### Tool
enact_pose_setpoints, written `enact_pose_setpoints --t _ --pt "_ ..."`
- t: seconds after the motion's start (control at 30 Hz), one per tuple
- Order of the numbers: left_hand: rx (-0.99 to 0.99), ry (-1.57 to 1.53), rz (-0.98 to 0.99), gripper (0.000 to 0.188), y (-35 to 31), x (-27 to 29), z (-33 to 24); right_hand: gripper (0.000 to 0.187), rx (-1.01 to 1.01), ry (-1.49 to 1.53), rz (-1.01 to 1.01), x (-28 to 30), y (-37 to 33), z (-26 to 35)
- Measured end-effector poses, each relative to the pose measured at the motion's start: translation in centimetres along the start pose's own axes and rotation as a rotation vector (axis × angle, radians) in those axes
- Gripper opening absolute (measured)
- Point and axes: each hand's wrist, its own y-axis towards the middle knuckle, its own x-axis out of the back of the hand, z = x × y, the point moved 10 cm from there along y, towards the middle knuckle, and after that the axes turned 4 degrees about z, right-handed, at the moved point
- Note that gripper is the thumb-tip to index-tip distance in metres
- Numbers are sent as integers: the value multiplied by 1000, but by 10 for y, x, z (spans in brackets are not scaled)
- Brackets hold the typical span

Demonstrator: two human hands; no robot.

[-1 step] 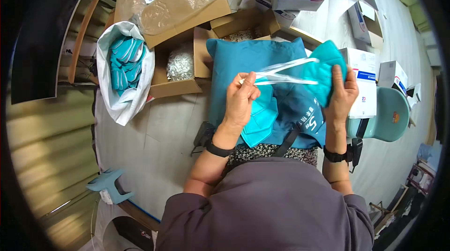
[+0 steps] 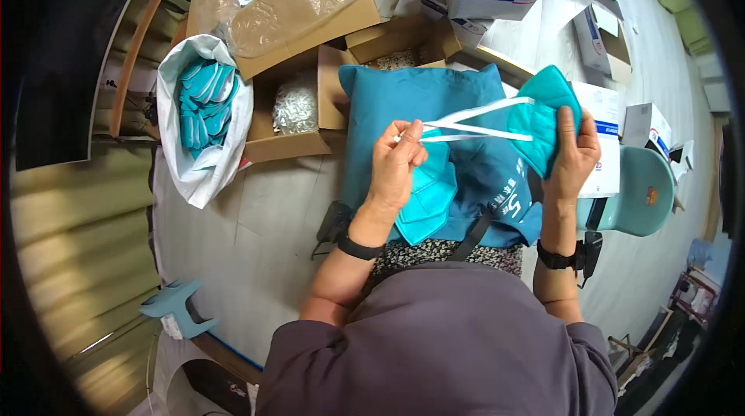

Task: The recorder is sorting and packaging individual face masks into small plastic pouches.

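While a blue cloth [image 2: 388,105] spreads before the person, a white sack [image 2: 191,183] of teal pieces stands to its left, with an open carton [image 2: 289,147] between them. One teal mask [image 2: 427,202] lies on the cloth; above its right side a raised mask [image 2: 539,125] sits between the right hand's [image 2: 573,156] thumb and fingers, and the left hand [image 2: 394,171], thumb against forefinger, pinches its straight-drawn white straps [image 2: 508,133].
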Motion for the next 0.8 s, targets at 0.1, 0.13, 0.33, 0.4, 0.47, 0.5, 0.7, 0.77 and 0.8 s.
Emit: enact_pose_setpoints --t 0.1,0.13,0.33,0.4,0.47,0.5,0.7,0.77,0.8 --pt "-38 301 -9 16 7 -4 -10 16 198 -164 -21 6 10 49" --pt "-34 315 4 17 11 -4 -10 16 213 -180 -19 7 13 55" --pt "-191 737 -152 19 36 17 -42 18 299 -281 -13 9 20 87" --pt "-334 816 -79 27 37 -12 -63 18 351 -322 47 2 23 93" --pt "-512 798 84 33 27 -76 -88 18 382 -385 96 -4 23 96" --pt "-579 823 171 37 21 -104 -95 18 389 -422 122 -8 23 97" --pt "-472 632 426 45 33 -161 -65 19 417 -577 242 -30 15 104" --pt "-341 585 476 44 36 -163 -51 18 427 -596 258 -34 16 107" --pt "-312 593 486 44 36 -162 -47 18 431 -605 263 -36 16 108"
